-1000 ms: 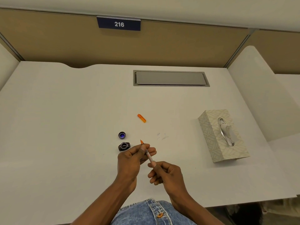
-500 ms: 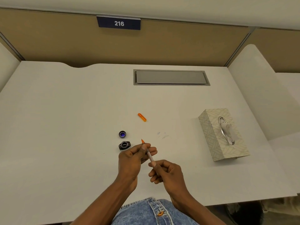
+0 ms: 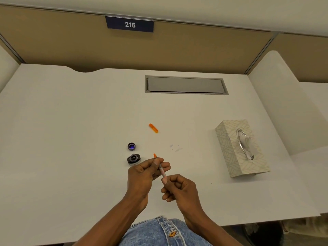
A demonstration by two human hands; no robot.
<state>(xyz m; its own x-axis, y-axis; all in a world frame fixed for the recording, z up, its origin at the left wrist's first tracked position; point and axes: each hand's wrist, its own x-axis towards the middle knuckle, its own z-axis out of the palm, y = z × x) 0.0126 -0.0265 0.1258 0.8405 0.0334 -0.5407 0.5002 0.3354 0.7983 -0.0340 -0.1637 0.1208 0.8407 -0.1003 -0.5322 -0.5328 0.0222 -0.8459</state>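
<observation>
A thin pen (image 3: 161, 170) with an orange tip and a pale barrel is held between both hands above the white desk (image 3: 71, 139). My left hand (image 3: 143, 173) pinches its front end just behind the orange tip. My right hand (image 3: 179, 189) pinches the back end of the barrel. An orange pen cap (image 3: 153, 128) lies on the desk farther away. Just left of my left hand stands a small open dark ink bottle (image 3: 133, 159), with its round lid (image 3: 131, 146) lying beside it, purple inside.
A patterned tissue box (image 3: 229, 150) stands at the right. A grey cable hatch (image 3: 186, 85) is set into the desk at the back. Faint purple smudges (image 3: 175, 148) mark the desk. A partition with a sign "216" (image 3: 130, 24) closes the back; a white divider (image 3: 284, 103) rises at right.
</observation>
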